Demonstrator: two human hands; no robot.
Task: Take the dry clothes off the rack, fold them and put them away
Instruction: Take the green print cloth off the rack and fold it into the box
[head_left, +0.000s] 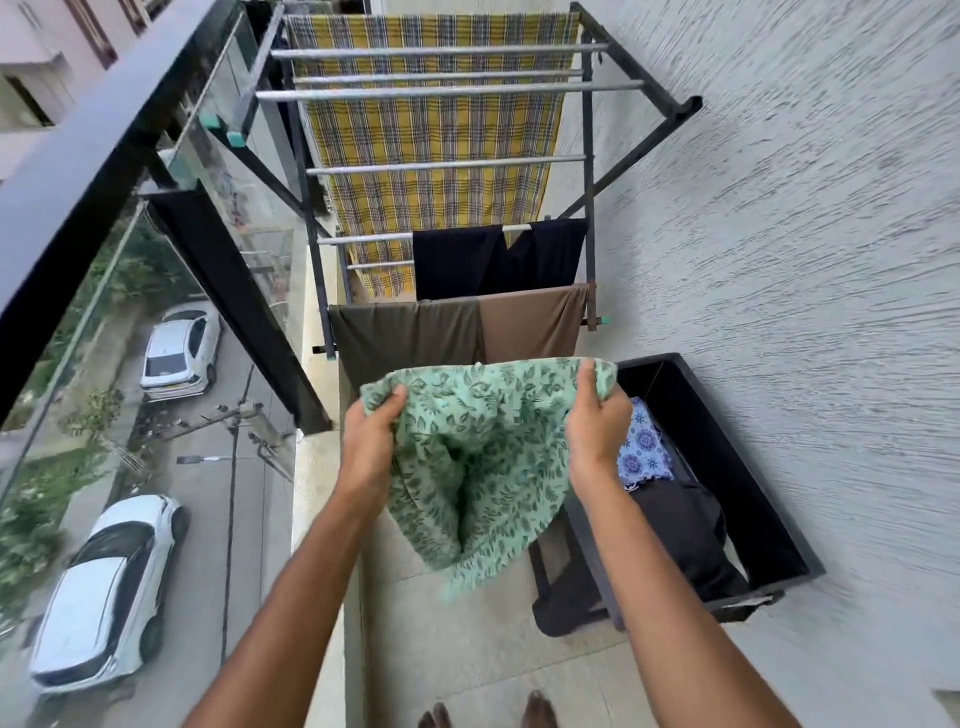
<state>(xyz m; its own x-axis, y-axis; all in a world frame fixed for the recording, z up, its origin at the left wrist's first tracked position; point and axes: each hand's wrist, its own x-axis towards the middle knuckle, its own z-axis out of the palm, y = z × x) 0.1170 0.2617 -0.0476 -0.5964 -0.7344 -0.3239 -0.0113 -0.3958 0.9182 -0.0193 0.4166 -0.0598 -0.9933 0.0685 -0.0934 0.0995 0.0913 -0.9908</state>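
A green leaf-print cloth hangs in front of me, sagging in the middle. My left hand grips its upper left corner and my right hand grips its upper right corner. Behind it stands the drying rack with a yellow checked cloth over the upper bars, a dark navy garment lower down, and an olive garment and a brown garment on the nearest bar. A black crate at the right holds a blue-patterned cloth and a dark garment.
A glass balcony railing with a black top rail runs along the left, with a street and parked white cars far below. A textured grey wall closes the right side. Tiled floor lies beneath my arms, my toes at the bottom edge.
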